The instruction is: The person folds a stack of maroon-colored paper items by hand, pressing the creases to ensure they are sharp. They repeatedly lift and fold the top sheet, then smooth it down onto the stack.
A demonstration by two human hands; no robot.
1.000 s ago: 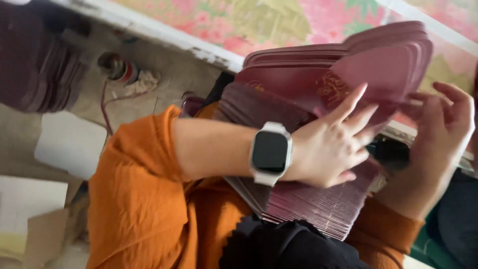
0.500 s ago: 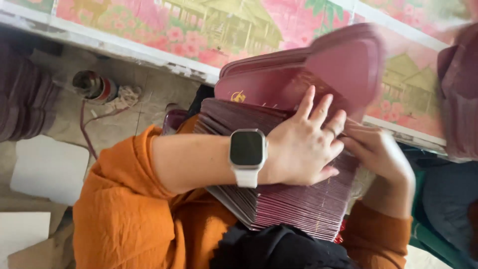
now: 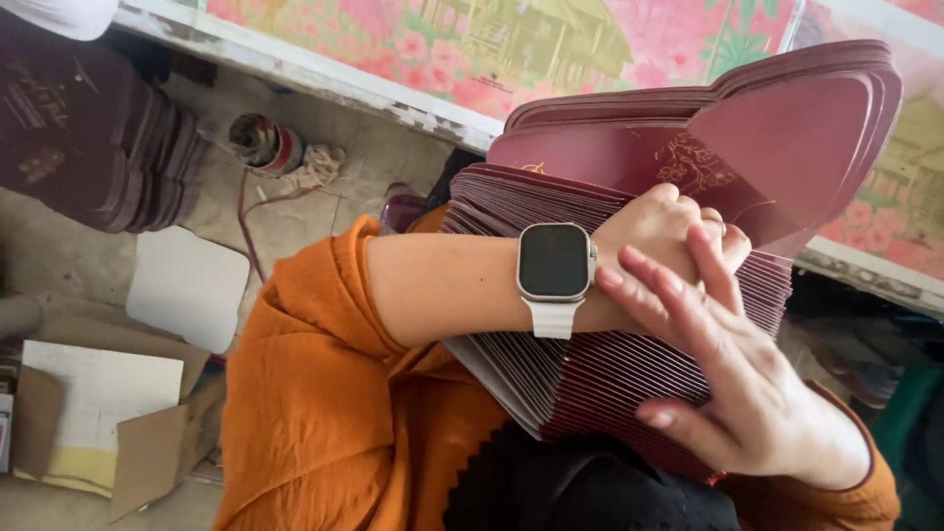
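Observation:
A thick stack of maroon cards [image 3: 629, 393] with gold print rests on my lap, fanned at its edges. Several larger maroon cards [image 3: 787, 138] stand tilted up behind it. My left hand [image 3: 669, 231], with a white-strapped watch [image 3: 554, 265] on its wrist and an orange sleeve, is curled into a fist on top of the stack, its fingers closed on the upper cards. My right hand [image 3: 733, 388] comes in from the lower right. Its fingers are spread and lie across my left hand, and the thumb presses on the stack's edge.
Another pile of maroon cards [image 3: 88, 128] lies on the concrete floor at upper left. Beside it are a small can [image 3: 261, 143] and a cord. A white board [image 3: 187, 285] and an open cardboard box [image 3: 98, 413] sit at left. A floral-patterned panel [image 3: 472, 44] runs along the top.
My left hand has gone from flat with spread fingers to a curled fist on the cards. My right hand has come from beside the stack to lie over my left hand.

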